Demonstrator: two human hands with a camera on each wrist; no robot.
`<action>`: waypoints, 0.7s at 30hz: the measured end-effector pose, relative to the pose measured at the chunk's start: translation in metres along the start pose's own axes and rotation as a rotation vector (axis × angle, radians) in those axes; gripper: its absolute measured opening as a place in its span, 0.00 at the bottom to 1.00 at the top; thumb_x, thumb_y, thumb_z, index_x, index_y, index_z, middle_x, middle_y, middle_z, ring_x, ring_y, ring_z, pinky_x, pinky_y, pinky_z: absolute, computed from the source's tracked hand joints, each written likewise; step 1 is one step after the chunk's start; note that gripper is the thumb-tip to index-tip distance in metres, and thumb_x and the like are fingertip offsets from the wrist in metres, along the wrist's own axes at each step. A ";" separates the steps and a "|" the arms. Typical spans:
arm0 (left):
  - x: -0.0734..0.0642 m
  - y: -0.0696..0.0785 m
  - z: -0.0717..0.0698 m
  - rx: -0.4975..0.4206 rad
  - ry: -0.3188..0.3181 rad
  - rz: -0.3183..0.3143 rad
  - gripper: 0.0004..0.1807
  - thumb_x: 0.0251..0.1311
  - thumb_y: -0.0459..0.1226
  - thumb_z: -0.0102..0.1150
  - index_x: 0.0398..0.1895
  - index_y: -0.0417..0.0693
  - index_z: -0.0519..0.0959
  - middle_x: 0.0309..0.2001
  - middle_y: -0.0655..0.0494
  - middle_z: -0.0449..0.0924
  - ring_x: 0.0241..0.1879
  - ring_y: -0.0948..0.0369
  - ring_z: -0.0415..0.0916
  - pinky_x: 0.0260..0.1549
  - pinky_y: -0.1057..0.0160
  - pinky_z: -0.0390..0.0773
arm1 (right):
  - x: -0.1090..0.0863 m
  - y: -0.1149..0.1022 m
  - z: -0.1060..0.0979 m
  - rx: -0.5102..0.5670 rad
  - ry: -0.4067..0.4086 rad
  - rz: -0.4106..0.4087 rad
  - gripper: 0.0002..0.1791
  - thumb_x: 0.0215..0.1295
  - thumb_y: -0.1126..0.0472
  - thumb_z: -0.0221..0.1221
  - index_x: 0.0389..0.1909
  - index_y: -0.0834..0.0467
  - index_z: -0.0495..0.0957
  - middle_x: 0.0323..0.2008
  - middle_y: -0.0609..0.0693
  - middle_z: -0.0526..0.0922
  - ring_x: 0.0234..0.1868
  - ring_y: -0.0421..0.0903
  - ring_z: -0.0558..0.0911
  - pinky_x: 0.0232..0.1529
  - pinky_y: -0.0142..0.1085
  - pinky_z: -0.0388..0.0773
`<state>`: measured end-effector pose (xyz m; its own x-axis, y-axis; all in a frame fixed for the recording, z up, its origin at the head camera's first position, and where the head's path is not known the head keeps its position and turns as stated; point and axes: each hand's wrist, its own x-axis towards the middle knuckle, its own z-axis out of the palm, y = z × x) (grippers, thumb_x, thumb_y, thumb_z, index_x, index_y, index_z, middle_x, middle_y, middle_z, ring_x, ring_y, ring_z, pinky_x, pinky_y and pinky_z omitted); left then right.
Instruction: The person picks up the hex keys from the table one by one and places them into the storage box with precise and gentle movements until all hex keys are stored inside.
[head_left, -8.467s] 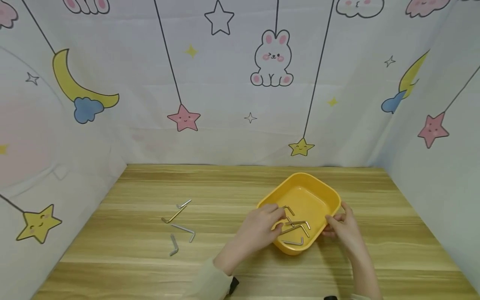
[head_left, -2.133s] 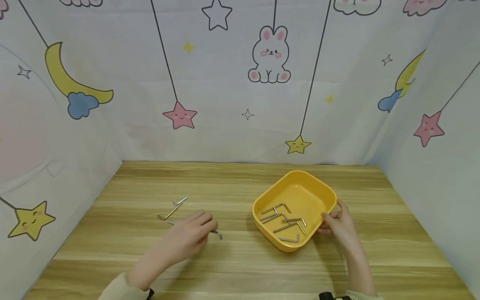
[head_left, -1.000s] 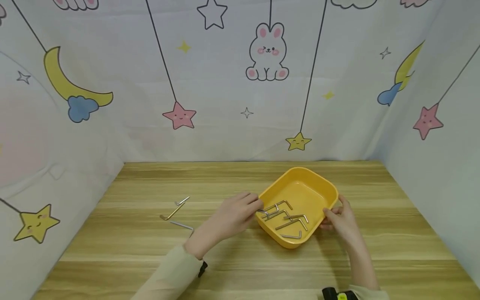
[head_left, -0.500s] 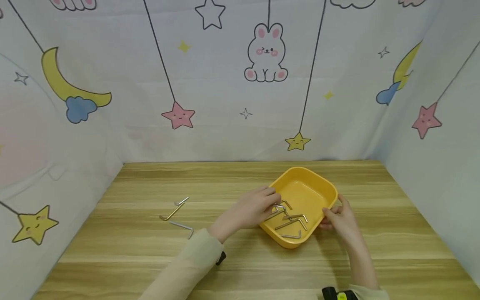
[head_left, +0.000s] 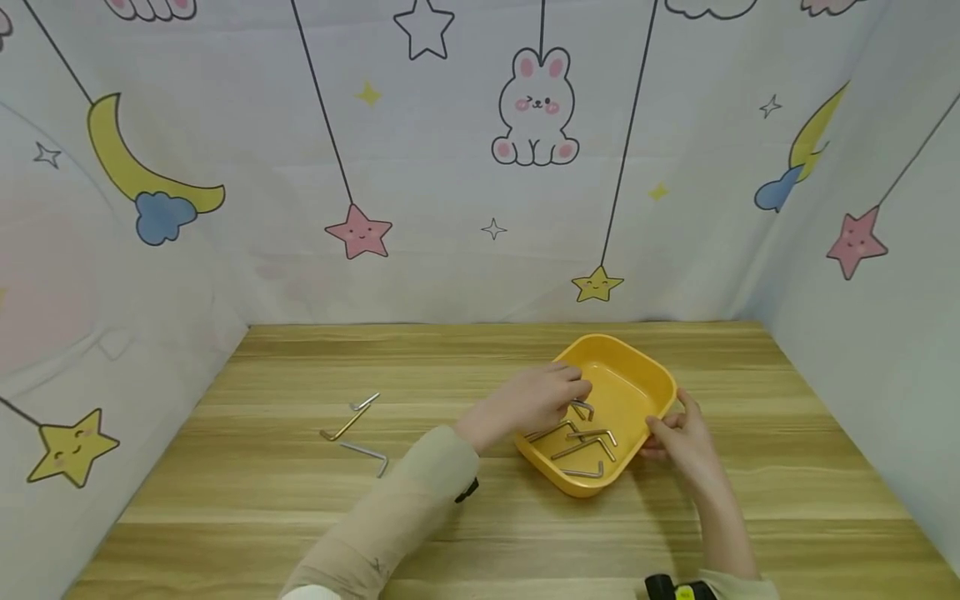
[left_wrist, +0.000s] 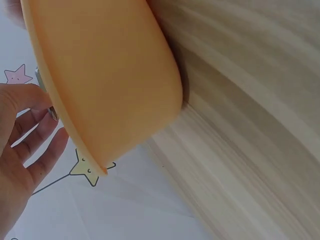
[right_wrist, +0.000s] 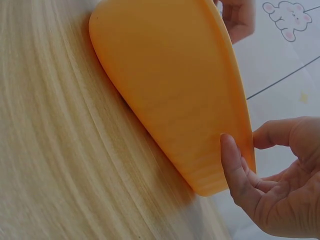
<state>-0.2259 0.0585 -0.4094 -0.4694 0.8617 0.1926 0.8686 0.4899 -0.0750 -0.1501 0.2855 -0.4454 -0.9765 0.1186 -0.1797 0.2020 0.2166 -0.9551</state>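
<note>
Over the left part of a yellow plastic tray (head_left: 618,387), my left hand (head_left: 528,402) pinches a silver hex key (head_left: 583,406), its bent end showing past the fingers. In the left wrist view, thumb and fingers (left_wrist: 32,147) are at the tray's rim, with a bit of metal between them. My right hand (head_left: 686,442) grips the tray's right rim, thumb on top and fingers beneath, as the right wrist view also shows of the hand (right_wrist: 280,180). Several L-shaped hex keys (head_left: 587,448), brassy and silver, lie in the tray; my left hand hides some.
On the wooden table (head_left: 247,500) to the left lie a short silver hex key (head_left: 366,402), a brassy hex key (head_left: 348,422) and a longer silver hex key (head_left: 366,452). A patterned white cloth (head_left: 450,283) stands behind and at both sides.
My left hand took a silver hex key from the table and carried it right, over the tray, moving further in during the last second. The right hand keeps its grip on the rim.
</note>
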 end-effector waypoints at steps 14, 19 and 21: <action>0.049 -0.001 -0.006 0.058 -0.214 0.066 0.07 0.68 0.36 0.51 0.43 0.58 0.77 0.40 0.65 0.76 0.39 0.68 0.71 0.32 0.74 0.69 | 0.004 0.001 -0.001 -0.019 -0.002 -0.004 0.45 0.70 0.67 0.48 0.74 0.63 0.25 0.35 0.52 0.69 0.27 0.37 0.79 0.36 0.36 0.84; 0.060 -0.004 0.003 0.069 -0.329 0.081 0.07 0.64 0.35 0.56 0.41 0.58 0.77 0.40 0.65 0.76 0.43 0.67 0.72 0.37 0.71 0.72 | 0.003 0.002 0.000 -0.015 0.004 -0.001 0.45 0.70 0.67 0.48 0.74 0.62 0.25 0.35 0.51 0.69 0.26 0.37 0.79 0.36 0.36 0.84; 0.063 -0.004 0.007 0.088 -0.370 0.097 0.05 0.64 0.38 0.57 0.41 0.58 0.76 0.41 0.65 0.75 0.44 0.67 0.72 0.37 0.70 0.73 | 0.002 0.002 0.000 -0.013 0.006 0.002 0.45 0.70 0.67 0.48 0.74 0.62 0.25 0.35 0.51 0.69 0.26 0.37 0.79 0.36 0.35 0.84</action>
<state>-0.2599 0.1114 -0.4035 -0.4254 0.8862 -0.1837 0.9023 0.3996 -0.1620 -0.1520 0.2866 -0.4475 -0.9757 0.1251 -0.1796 0.2046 0.2294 -0.9516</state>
